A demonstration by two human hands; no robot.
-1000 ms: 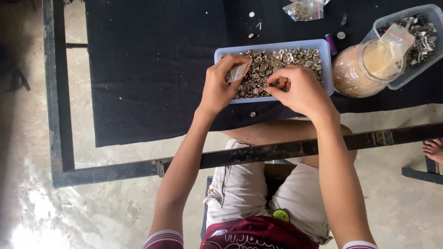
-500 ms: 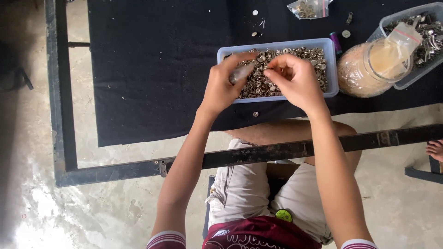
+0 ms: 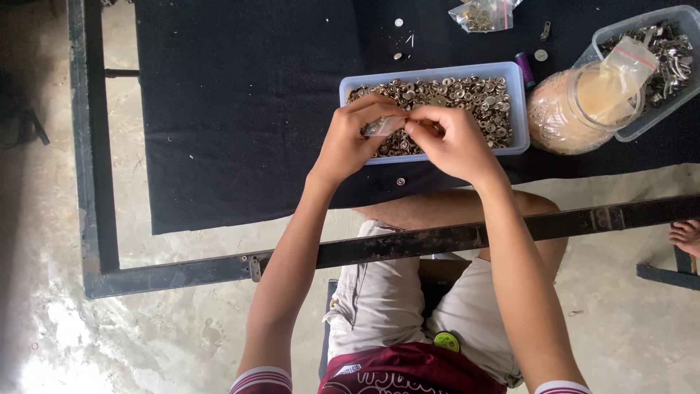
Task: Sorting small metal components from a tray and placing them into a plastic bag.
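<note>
— Both hands are over the pale blue tray (image 3: 519, 109), right of centre in the frame. What's in it?

— Heaped with small silvery metal snap buttons (image 3: 467, 98), nearly to the rim. The left hand (image 3: 350, 142) has its grip pinched narrow on a small clear plastic bag (image 3: 383, 125), just above the pile.

— And the right hand (image 3: 452, 142)?

— Fingertips closed tight, touching the bag's edge. Something tiny may be between them; I cannot tell.

— Other containers?

— At the far right, a clear round jar (image 3: 561, 113) with a plastic bag (image 3: 620, 62) tucked in its mouth, touching the tray's end. Behind it, upper right corner, a clear tub (image 3: 652, 117) of bigger metal clips (image 3: 667, 51). Top centre, another small bag (image 3: 481, 14) of metal parts lying on the black-covered counter (image 3: 240, 109).

— Any strays?

— One button (image 3: 400, 181) on the cloth just below the tray.
</note>
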